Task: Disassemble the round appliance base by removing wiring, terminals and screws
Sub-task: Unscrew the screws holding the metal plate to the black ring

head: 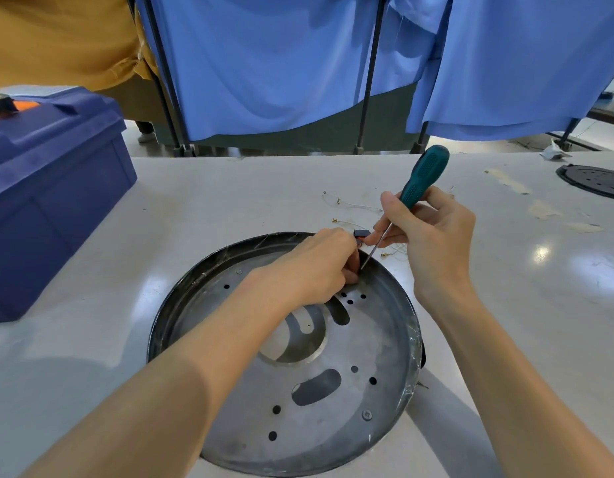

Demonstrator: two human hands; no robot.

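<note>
Chiefly, the danger is a slip. The screwdriver (426, 174) blade is wedged down at the far rim of the round appliance base (333, 426), right against the left hand (319, 267). If the tip jumps out under pressure, it would jab those fingers or gouge the plate. A hard pry could also snap the small dark part (361, 232) rather than free it.

The right hand (433, 236) has its fingers curled round the tool where the green handle meets the shaft. The left hand's fingers are curled tight at the rim, pinching the dark part. It seems to be a terminal block, though the knuckles hide most of it.

The base lies flat toward the near edge of the bench (229, 201), under both forearms, with its far rim directly beneath the fingers. Loose wires (354, 203) lie just beyond it.
</note>
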